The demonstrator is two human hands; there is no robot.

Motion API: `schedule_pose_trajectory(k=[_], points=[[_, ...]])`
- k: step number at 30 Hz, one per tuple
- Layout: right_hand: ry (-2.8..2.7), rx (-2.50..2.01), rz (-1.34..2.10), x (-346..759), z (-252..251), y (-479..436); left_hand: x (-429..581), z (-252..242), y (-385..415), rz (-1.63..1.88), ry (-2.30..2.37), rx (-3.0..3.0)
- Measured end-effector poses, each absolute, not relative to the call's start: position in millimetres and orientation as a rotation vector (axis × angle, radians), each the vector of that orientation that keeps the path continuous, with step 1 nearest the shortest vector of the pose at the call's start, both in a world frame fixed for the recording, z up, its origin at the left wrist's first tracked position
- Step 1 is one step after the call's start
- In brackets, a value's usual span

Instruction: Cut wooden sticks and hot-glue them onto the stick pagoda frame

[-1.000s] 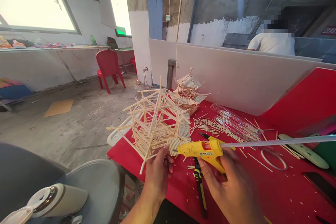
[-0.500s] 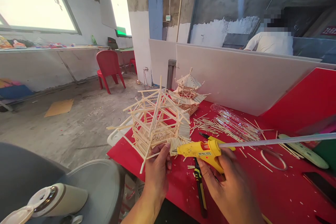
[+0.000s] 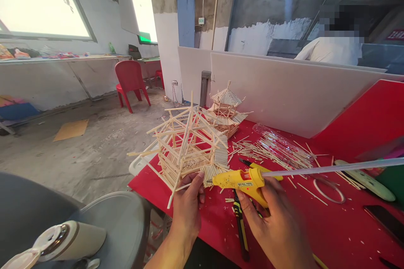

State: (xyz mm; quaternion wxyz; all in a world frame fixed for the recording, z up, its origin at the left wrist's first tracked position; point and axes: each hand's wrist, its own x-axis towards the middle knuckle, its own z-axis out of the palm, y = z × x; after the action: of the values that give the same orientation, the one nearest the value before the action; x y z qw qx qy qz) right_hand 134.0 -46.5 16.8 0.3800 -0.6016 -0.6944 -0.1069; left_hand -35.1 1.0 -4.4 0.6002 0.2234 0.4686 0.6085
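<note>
My right hand point(image 3: 277, 218) is closed round the handle of a yellow hot glue gun point(image 3: 236, 179). A long clear glue stick point(image 3: 328, 168) juts from the gun's back end, and its nozzle points left. My left hand point(image 3: 188, 206) is closed on the near lower corner of a pavilion model point(image 3: 221, 155) built from thin wooden sticks. The nozzle is close to a slatted roof panel beside my left fingertips; whether they touch cannot be made out. Part of the roof frame has slats, while other sides are bare sticks. My left fingers hide part of the corner.
Behind stands a finished-looking stick pagoda point(image 3: 227, 105). Loose sticks point(image 3: 261, 151), a utility knife point(image 3: 249, 163) and black-yellow pliers point(image 3: 240, 227) lie on the red table point(image 3: 341, 235). A white bottle point(image 3: 75, 239) rests on the grey stool at left. A person point(image 3: 331, 50) is beyond the partition.
Both hands, the glue gun and the model keep nearly the same places; the view has shifted very slightly. The person behind the partition has moved a little to the right.
</note>
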Motion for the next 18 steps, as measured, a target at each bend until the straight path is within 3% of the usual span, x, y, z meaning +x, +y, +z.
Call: schedule_pose_trajectory(k=[18], points=[[-1.755, -1.545, -0.203, 132.6, 20.3, -48.1, -36.1, -1.8, -2.7, 1.383, 1.077, 0.526]])
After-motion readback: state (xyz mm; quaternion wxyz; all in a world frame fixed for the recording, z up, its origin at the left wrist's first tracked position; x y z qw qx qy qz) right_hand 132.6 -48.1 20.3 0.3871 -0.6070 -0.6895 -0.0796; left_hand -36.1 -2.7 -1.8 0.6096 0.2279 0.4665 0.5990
